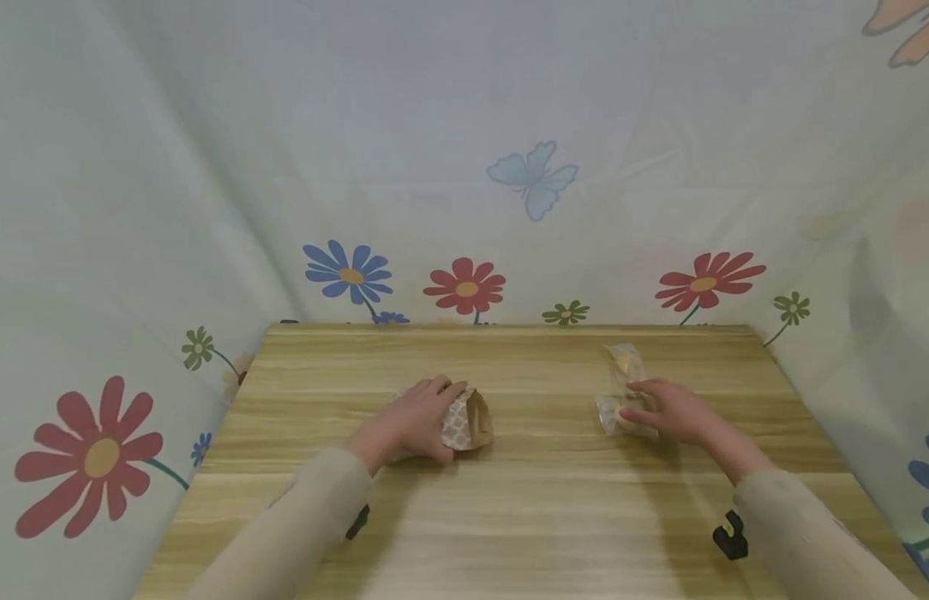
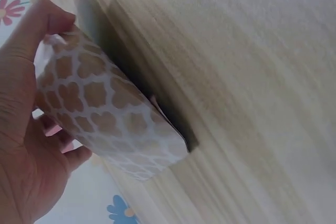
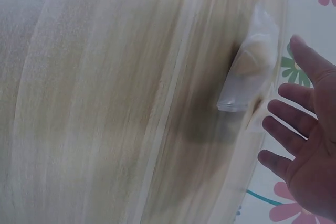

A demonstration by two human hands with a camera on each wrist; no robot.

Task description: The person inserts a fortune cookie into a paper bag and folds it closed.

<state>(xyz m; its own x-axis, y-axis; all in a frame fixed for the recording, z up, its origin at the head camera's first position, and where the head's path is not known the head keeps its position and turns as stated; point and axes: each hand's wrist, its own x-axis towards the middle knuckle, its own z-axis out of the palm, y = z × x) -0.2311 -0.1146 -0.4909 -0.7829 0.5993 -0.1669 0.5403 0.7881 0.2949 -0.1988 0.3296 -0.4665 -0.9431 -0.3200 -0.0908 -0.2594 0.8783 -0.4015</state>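
Note:
A brown paper bag (image 1: 458,427) with a white lattice pattern lies on its side on the table, its mouth turned to the right. My left hand (image 1: 415,421) grips it from the left, thumb on one side and fingers on the other; the bag's body (image 2: 100,103) fills the left wrist view. On the right, two small clear plastic packets lie close together, a farther packet (image 1: 626,360) with something yellowish inside and a nearer packet (image 1: 610,415). Over them is my right hand (image 1: 677,410), its fingers spread and holding nothing; in the right wrist view it stands apart from the yellowish packet (image 3: 254,59).
The wood-grain table (image 1: 539,517) ends at a back edge against a flower-printed cloth (image 1: 584,233). A black clip-like piece (image 1: 730,537) is beside the right sleeve, and another dark piece (image 1: 357,522) shows by the left sleeve.

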